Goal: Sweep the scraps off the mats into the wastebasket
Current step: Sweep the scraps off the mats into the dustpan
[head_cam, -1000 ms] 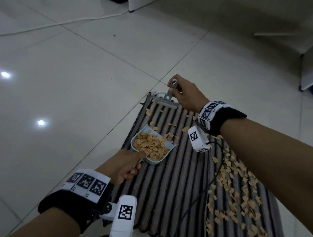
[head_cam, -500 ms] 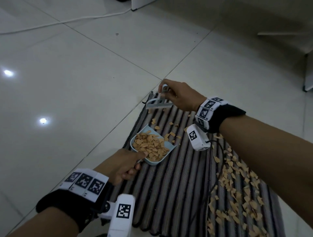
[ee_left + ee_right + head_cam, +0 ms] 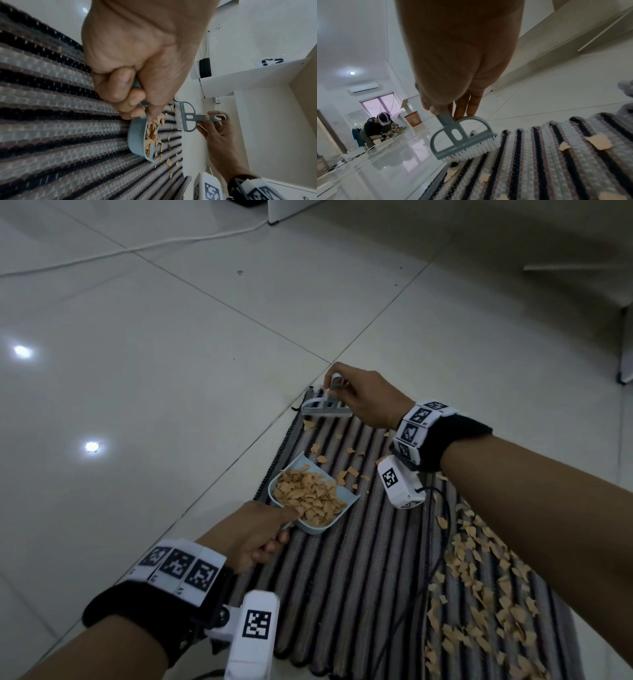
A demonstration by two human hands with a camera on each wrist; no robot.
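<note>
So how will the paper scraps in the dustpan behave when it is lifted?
The scraps look thin and light, so they may flutter out. They are heaped to the open lip of the dustpan, so tilting it forward would likely spill them. The left hand should probably keep it level.

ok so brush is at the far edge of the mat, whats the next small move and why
Probably draw the brush toward the dustpan: loose scraps lie on the mat between them, and the pan's open lip faces the brush.
</note>
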